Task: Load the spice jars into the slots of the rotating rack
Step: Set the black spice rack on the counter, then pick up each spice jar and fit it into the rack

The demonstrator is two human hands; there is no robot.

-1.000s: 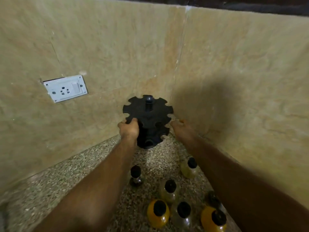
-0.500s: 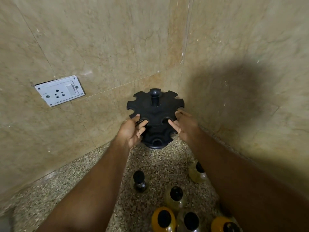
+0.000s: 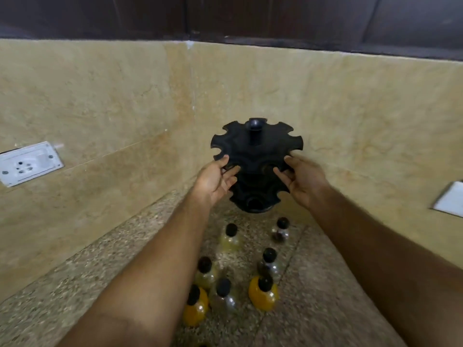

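A black rotating rack (image 3: 255,149) stands on the granite counter in the wall corner, its notched top disc empty around a central knob. My left hand (image 3: 213,181) pinches the disc's left front edge, thumb on top and fingers beneath. My right hand (image 3: 302,180) pinches the right front edge the same way. Several black-capped spice jars stand on the counter in front of the rack, between my forearms: a pale one (image 3: 229,237), a dark-filled one (image 3: 281,230), and orange-filled ones (image 3: 263,293) (image 3: 194,309).
Beige stone walls meet in a corner right behind the rack. A white socket plate (image 3: 30,162) is on the left wall, and another white plate (image 3: 449,199) on the right wall. Dark cabinets (image 3: 225,16) hang above. The speckled counter (image 3: 75,284) extends to the left.
Both hands have shifted from the rack's sides onto the front edge of its top disc. The view has tilted up and swung, so cabinets and a right wall plate now show.
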